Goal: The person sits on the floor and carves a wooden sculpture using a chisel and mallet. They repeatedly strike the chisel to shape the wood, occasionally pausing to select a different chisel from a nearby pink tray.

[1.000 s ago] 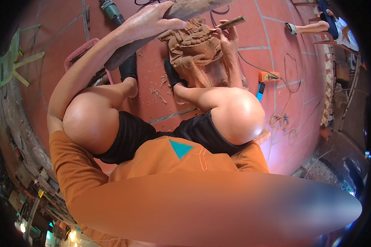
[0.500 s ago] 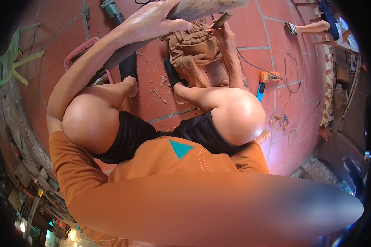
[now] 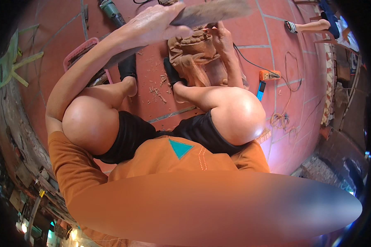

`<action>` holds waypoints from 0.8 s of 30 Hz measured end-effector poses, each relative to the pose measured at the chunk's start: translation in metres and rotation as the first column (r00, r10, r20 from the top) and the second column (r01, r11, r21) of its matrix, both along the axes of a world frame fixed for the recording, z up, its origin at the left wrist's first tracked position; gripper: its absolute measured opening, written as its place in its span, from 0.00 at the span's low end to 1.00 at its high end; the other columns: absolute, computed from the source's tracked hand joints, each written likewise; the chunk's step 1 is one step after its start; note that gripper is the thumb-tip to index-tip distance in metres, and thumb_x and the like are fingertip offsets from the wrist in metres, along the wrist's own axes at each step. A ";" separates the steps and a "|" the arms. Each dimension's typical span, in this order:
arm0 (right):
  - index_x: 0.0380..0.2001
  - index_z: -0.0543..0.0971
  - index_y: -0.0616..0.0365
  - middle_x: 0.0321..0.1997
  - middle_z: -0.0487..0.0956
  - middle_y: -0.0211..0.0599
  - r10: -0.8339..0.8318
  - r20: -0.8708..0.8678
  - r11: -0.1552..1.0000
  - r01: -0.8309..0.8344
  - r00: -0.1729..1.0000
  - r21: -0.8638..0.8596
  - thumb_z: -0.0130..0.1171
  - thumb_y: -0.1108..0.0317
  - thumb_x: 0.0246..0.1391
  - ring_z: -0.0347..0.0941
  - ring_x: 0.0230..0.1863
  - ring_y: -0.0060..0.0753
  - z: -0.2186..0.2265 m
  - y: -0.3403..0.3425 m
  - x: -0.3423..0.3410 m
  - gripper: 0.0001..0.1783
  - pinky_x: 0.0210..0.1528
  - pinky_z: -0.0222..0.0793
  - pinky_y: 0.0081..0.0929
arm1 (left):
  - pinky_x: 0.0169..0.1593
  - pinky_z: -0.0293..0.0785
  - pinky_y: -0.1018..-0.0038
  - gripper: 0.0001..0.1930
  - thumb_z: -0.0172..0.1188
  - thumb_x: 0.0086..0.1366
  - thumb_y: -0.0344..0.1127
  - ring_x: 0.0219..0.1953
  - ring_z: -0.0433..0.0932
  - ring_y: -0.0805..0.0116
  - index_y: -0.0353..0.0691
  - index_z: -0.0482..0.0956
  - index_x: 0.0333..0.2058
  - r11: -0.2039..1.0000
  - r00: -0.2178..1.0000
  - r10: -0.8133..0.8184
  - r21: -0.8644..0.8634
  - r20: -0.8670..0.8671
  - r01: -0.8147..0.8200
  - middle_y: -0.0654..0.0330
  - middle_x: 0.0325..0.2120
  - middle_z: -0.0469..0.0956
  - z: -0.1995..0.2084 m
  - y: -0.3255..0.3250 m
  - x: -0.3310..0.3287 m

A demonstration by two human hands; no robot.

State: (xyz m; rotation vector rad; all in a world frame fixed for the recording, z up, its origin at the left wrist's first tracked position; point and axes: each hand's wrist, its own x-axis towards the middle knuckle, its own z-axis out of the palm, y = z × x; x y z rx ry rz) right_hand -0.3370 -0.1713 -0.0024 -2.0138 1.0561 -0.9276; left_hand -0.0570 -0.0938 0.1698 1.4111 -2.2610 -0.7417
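Observation:
My left hand [image 3: 154, 25] is closed around a long, worn wooden mallet [image 3: 212, 12], whose wide end is slightly blurred and reaches over my right hand. Between my feet stands a brown wood carving [image 3: 193, 53] with a beaded row and draped folds cut into it. At its upper right side my right hand [image 3: 222, 40] is closed in a pinch on a chisel. The mallet now covers the chisel's handle, and the blade does not show clearly.
Wood shavings [image 3: 158, 92] litter the red tiles. A green power tool [image 3: 110, 11] and pink basket [image 3: 70, 55] lie left. To the right are an orange socket box [image 3: 269, 75], blue phone [image 3: 260, 90] and coiled cord [image 3: 279, 120]. Another person's leg [image 3: 311, 27] shows far right.
The mallet's wide end has come down over the chisel's handle, which showed before. My right hand stays at the carving with little movement.

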 end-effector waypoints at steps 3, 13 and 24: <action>0.53 0.73 0.53 0.37 0.86 0.41 -0.002 -0.097 0.986 -0.014 0.995 -0.169 0.53 0.78 0.66 0.86 0.41 0.44 -0.007 -0.002 -0.001 0.14 0.41 0.78 0.35 | 0.34 0.78 0.58 0.29 0.65 0.68 0.51 0.27 0.84 0.48 0.34 0.69 0.56 0.996 0.997 -0.051 -0.071 0.059 0.056 0.40 0.28 0.80 -0.006 0.001 0.001; 0.55 0.72 0.49 0.35 0.87 0.42 -0.067 -0.090 0.991 0.055 0.994 -0.125 0.57 0.73 0.66 0.85 0.37 0.47 -0.012 0.006 -0.003 0.16 0.39 0.77 0.37 | 0.31 0.78 0.58 0.28 0.63 0.70 0.51 0.22 0.83 0.52 0.34 0.69 0.55 0.993 1.000 0.003 -0.118 -0.008 -0.003 0.42 0.25 0.79 -0.015 0.000 0.002; 0.54 0.72 0.56 0.40 0.84 0.41 -0.080 0.113 0.994 0.071 0.990 0.078 0.53 0.80 0.66 0.83 0.40 0.33 -0.009 0.014 -0.001 0.16 0.45 0.78 0.31 | 0.40 0.76 0.49 0.27 0.65 0.66 0.45 0.38 0.83 0.35 0.34 0.67 0.54 0.998 0.988 0.053 0.027 -0.147 -0.049 0.32 0.32 0.79 0.005 0.003 -0.001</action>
